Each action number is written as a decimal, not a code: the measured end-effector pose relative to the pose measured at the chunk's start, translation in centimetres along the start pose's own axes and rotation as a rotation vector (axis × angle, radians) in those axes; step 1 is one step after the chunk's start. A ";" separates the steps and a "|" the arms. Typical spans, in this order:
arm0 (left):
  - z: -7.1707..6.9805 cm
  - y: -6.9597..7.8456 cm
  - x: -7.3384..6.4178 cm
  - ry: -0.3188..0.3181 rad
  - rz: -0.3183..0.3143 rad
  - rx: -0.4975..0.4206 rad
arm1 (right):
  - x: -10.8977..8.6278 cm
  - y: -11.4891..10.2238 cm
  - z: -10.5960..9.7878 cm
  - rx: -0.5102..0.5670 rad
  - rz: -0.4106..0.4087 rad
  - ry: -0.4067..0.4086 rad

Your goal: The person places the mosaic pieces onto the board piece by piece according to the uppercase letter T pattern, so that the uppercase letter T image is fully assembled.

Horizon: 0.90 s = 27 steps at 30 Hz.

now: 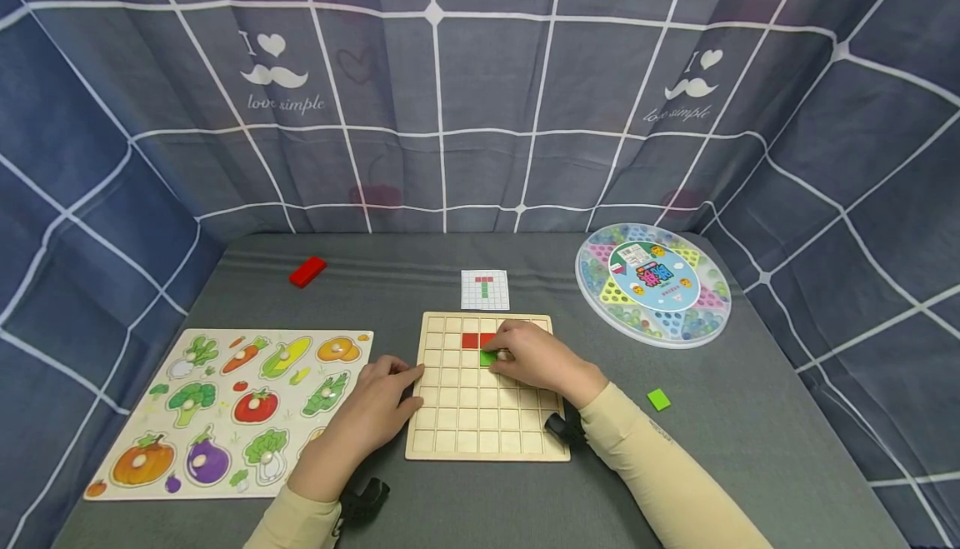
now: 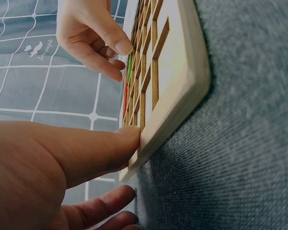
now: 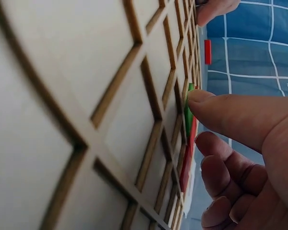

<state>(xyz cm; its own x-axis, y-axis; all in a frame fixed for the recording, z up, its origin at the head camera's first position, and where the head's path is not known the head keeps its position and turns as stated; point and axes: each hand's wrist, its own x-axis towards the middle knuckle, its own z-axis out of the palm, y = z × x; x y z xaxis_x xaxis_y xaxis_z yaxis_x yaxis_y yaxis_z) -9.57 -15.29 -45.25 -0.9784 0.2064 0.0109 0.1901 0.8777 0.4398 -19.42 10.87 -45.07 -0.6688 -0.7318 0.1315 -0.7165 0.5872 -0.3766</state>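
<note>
A square wooden grid board [image 1: 450,441] lies on the table. Two red tiles [image 1: 470,341] show in its upper rows, and a green tile [image 1: 487,358] sits directly below the right one. My right hand [image 1: 543,357] reaches over the board and hides cells at its upper right. In the right wrist view its thumb [image 3: 245,112] touches the green tile [image 3: 188,115], while the other fingers are bent and apart from the tile. My left hand [image 1: 378,403] rests against the board's left edge, with the thumb [image 2: 101,148] touching the rim.
Behind the board lies a pattern card [image 1: 484,290]. A vegetable puzzle board [image 1: 225,416] is at left, a red block [image 1: 307,272] at back left. Right of the board are a loose green tile [image 1: 658,399] and a round game board [image 1: 652,282]. Curtains [image 1: 480,116] enclose the table.
</note>
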 end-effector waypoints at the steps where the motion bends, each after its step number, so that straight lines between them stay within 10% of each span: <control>1: 0.0 0.0 0.0 0.000 0.000 0.001 | -0.1 0.0 -0.1 0.002 -0.001 0.004; 27: 0.0 0.0 0.2 -0.032 -0.025 0.010 | -12.1 3.8 -5.2 0.012 0.293 0.118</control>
<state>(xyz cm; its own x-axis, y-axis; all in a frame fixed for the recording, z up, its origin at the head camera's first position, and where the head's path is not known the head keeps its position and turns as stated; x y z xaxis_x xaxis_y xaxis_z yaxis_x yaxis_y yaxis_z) -9.75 -15.20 -45.26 -0.9798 0.1981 -0.0290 0.1666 0.8872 0.4303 -15.05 23.79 -43.28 -0.8651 -0.4866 0.1217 -0.4885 0.7623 -0.4245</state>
